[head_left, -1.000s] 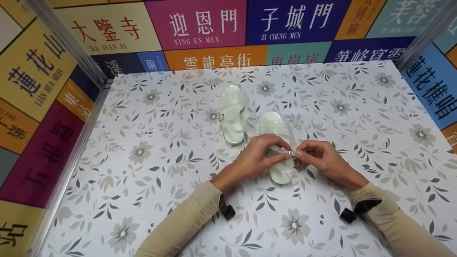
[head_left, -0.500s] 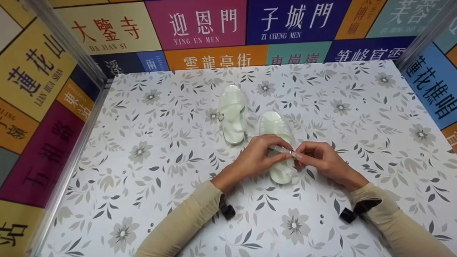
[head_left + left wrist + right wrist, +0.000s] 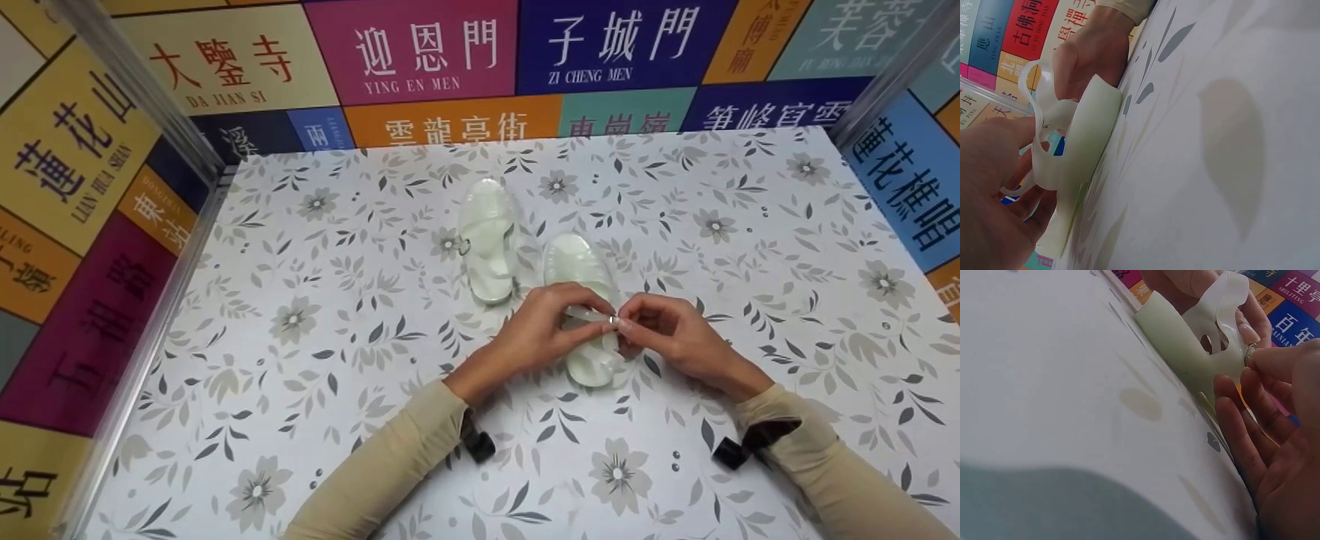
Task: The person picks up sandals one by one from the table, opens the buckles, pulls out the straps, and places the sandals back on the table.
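Two pale, pearly jelly sandals lie on the table. Over the right sandal (image 3: 576, 259), my left hand (image 3: 536, 326) pinches the translucent strap between thumb and fingers from the left. From the right side, my right hand (image 3: 682, 337) pinches the small metal buckle (image 3: 1249, 354) at the strap's end, with thumb and index finger on it. The other fingers curl loosely beside the sole in the right wrist view. How the strap passes through the buckle is hidden by the fingertips. The left sandal (image 3: 487, 236) stands apart, its own buckle (image 3: 464, 246) on its outer left side.
A white cloth printed with grey flowers and leaves covers the table (image 3: 360, 450). Colourful panels with Chinese lettering (image 3: 427, 52) stand behind it and at both sides, joined by metal corner posts (image 3: 142, 82). Black wrist devices (image 3: 478, 442) sit at both sleeves.
The right fingers have shifted slightly left and turned a little at the buckle, while the left hand keeps its grip on the strap. Both sandals lie where they were.
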`<state>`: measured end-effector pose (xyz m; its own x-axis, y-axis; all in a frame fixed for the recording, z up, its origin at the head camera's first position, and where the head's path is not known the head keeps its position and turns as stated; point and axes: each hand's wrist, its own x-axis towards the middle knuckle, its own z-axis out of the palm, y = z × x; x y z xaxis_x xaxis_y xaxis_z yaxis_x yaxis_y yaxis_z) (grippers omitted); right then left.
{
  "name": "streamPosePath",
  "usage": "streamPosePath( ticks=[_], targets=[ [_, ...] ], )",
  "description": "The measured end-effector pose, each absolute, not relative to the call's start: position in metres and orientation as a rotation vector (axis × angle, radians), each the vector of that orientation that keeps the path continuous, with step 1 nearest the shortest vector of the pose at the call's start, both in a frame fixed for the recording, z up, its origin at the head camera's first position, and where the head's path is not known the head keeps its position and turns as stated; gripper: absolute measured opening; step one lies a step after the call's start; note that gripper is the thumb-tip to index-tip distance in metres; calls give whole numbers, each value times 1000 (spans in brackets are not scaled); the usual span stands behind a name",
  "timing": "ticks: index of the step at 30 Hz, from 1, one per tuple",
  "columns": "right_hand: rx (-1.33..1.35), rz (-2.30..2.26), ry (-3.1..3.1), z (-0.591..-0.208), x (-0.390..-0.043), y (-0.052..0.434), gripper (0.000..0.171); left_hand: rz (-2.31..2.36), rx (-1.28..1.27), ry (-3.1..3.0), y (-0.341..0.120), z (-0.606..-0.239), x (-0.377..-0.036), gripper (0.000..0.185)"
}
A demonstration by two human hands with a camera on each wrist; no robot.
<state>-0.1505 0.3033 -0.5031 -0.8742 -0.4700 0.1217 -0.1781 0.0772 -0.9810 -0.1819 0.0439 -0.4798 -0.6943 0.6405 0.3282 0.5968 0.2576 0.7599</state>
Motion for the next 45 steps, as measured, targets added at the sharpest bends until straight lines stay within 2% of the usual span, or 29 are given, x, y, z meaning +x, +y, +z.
streamPosePath(
  ticks=[12,19,31,45],
  targets=[
    [-599,-1875,2096,-502,-151,303,14,1492,1170,2365,40,-481,-184,21],
    [-614,-1841,2122,-505,-153,304,26,1454,1128,2403,39,-479,-183,25],
    [-578,-1854,2113,-505,-152,304,19,1458,1169,2424,37,-479,-184,27],
    [-529,-1804,2157,-505,-154,304,24,1266,1064,2759,31,-467,-184,21]
  ],
)
